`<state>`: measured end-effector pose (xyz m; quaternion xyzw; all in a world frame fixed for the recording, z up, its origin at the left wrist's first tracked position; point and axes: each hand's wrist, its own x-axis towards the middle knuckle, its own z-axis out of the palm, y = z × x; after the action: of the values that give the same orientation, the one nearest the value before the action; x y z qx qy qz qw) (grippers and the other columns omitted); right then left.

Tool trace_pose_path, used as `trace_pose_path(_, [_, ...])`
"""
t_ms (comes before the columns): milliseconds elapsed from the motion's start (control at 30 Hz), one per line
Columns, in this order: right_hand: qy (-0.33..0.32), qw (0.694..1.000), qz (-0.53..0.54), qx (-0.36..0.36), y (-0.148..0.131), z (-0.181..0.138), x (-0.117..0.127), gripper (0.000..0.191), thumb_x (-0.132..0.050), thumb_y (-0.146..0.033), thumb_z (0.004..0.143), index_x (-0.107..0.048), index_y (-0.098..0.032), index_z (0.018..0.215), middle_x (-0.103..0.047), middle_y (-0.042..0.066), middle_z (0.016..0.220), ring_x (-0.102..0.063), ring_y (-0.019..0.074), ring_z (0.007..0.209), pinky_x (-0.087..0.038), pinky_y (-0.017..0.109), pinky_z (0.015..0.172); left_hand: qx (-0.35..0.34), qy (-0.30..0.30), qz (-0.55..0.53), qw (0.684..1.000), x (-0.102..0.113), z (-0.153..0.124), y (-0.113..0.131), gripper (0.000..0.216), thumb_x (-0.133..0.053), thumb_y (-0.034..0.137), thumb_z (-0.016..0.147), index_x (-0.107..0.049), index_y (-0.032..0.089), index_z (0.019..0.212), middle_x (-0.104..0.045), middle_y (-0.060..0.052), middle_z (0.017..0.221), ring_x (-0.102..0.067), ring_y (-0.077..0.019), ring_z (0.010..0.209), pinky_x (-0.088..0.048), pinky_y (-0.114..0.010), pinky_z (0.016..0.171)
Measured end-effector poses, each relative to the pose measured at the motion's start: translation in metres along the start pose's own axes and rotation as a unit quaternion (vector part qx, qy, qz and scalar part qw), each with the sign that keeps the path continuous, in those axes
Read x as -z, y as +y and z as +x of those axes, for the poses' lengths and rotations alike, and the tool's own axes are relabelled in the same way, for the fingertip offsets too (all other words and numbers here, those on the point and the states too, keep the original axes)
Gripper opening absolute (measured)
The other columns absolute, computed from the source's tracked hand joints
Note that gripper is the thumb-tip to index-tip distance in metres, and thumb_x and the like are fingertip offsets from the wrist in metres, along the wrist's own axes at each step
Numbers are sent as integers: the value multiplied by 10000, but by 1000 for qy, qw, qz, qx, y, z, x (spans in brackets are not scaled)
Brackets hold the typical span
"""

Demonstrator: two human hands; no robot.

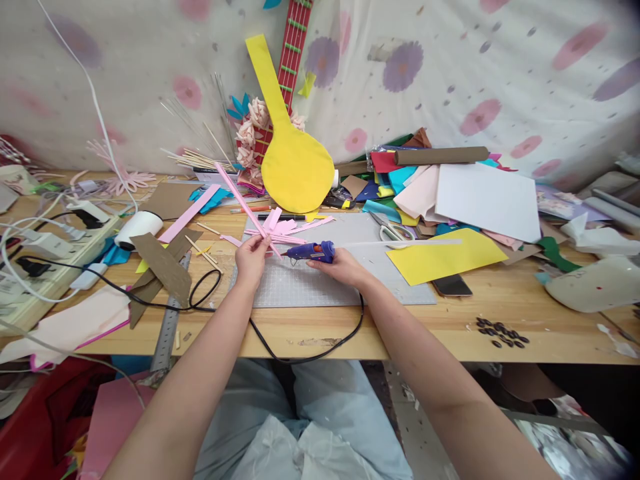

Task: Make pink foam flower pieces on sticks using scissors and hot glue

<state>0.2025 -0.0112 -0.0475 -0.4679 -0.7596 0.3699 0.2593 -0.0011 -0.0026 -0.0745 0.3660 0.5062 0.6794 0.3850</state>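
My left hand [251,259] is closed on a long, narrow pink strip [241,199], which slants up and to the left. In my right hand [343,265] is a blue hot glue gun [310,251], a clear glue stick [400,243] jutting from its back. Its nozzle points left and sits close to the strip's lower end; whether they touch I cannot tell. Under both hands lies a grey cutting mat [320,290], with several loose pink strips [285,230] just beyond my left hand. The gun's black cord [305,360] loops over the table's front edge.
A yellow lute-shaped piece [297,170] leans at the back. White scissors [395,231], a yellow sheet [447,257], a phone [453,285] and black oval pieces [500,331] are to the right. Power strips [55,250], cardboard [163,267] and a steel ruler [167,333] lie left.
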Motion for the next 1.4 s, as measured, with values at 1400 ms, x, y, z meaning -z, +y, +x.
trace_pose_path(1400, [1,999,-23,42,5,3,3,375,-539,-468,734,-633,-193,972,-619,12,737,-525,142,659,-418,264,622,-1,-12,24,1000,0,1,-3,300,-670,340,594,-676,137,815,-647,-36,753,-577,-129,622,-480,-243,534])
